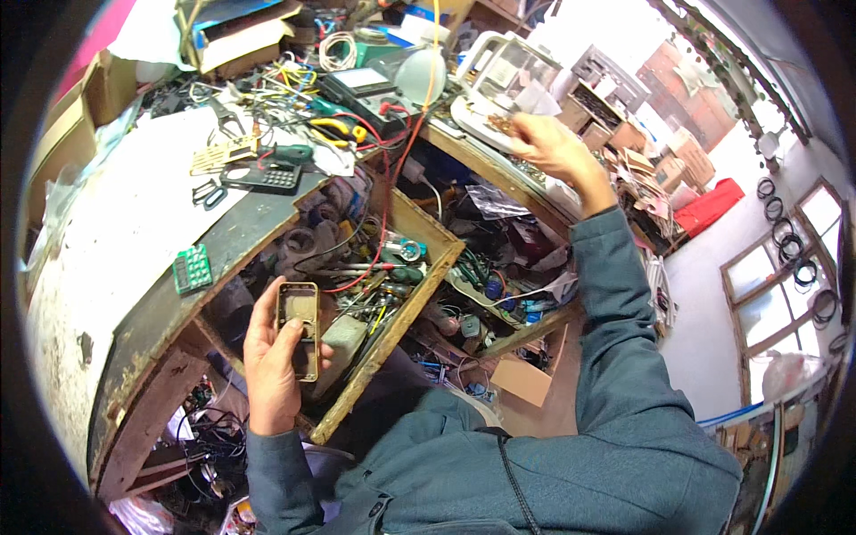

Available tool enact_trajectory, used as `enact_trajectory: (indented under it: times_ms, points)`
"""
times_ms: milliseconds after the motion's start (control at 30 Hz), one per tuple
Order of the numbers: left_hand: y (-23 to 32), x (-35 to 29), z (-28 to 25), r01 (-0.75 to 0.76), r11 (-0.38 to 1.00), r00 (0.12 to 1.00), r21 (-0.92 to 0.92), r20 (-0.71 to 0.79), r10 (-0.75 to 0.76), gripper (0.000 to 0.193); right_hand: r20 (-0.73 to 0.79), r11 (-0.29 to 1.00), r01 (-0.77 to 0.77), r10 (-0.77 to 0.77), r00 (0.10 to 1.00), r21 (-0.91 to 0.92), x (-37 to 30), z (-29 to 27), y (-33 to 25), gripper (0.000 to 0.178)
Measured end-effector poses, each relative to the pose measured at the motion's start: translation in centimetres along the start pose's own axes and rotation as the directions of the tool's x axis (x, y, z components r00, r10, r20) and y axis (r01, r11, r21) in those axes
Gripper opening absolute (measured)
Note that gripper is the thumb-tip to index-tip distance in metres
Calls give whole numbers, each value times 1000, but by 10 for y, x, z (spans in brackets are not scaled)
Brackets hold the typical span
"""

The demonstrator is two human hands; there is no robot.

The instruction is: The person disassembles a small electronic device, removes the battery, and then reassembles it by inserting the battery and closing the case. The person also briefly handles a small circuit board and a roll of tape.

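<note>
My left hand (275, 361) is closed around a gold-rimmed phone casing (299, 308), its inner side facing up and my thumb lying across it. The casing is held above an open wooden drawer. My right hand (551, 147) reaches far out to the right, fingers curled together over a white tray (474, 120) with small brownish bits in it. What those fingertips hold, if anything, is hidden. On the bench edge to the left lies a green keypad (192, 269). Farther back are a black keypad phone (273, 178) and a pale yellow phone frame (223, 154).
The wooden drawer (392, 357) juts out in front of me, full of tools. Yellow-handled pliers (337, 131), a multimeter-like black device (361, 89) and tangled wires crowd the bench's back. A red cable (385, 192) hangs into the drawer. Boxes (687, 160) are piled at the right.
</note>
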State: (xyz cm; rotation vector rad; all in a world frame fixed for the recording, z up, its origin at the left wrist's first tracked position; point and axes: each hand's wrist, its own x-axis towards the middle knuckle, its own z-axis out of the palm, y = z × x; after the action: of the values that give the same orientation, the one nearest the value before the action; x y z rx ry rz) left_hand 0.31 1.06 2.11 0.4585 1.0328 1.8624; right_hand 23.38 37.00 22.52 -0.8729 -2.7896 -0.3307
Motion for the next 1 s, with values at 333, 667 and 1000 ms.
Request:
enact_trajectory:
  times_ms: [333, 667, 1000]
  points:
    - [0, -6, 5, 11, 999, 1000, 42, 24, -12, 58, 130, 952, -303, 305, 944, -31, -84, 12, 101, 25]
    - [-5, 0, 5, -27, 997, 999, 71, 32, 24, 58, 196, 941, -331, 339, 920, -73, -68, 18, 110, 28]
    - [-22, 6, -15, -42, 997, 980, -63, 193, 54, 56, -10, 927, -174, 181, 983, -333, -26, -2, -9, 15]
